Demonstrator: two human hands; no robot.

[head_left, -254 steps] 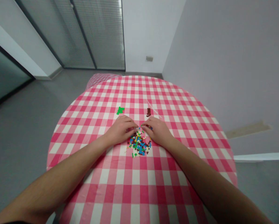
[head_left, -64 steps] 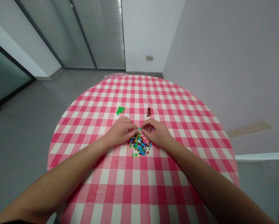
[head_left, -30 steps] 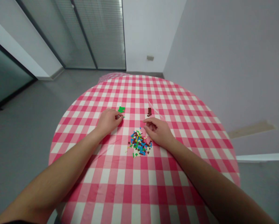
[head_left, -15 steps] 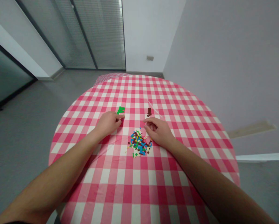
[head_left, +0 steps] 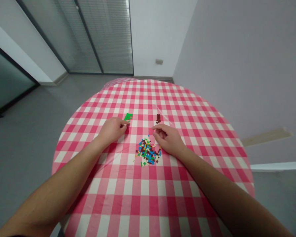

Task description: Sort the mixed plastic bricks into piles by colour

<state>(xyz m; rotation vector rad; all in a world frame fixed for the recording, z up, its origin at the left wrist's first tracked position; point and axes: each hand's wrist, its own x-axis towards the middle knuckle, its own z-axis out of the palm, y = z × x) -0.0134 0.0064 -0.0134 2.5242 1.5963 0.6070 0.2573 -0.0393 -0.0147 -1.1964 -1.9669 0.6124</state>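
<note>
My left hand [head_left: 113, 129] rests by a small cluster of green building bricks [head_left: 128, 116]. Its index finger is stretched out at the cluster's near edge, close to a loose green piece; the other fingers are partly curled and I see nothing held in them. My right hand [head_left: 169, 138] hovers or rests over the cloth with loosely bent fingers, a gap between thumb and index finger, and nothing visible in it. It is between a group of dark brown bricks [head_left: 158, 118] and a mixed pile of small bricks [head_left: 148, 152] in blue, brown, green, white and yellow.
A red-and-white checked tablecloth [head_left: 138, 187] covers the round table. Beyond it are glass partitions with blinds [head_left: 108, 36], a white wall with a socket plate [head_left: 159, 61], and grey floor [head_left: 26, 131] to the left.
My left hand has drawn back slightly to the left, showing more of the green pieces by its fingertip. My right hand and the mixed pile look unchanged.
</note>
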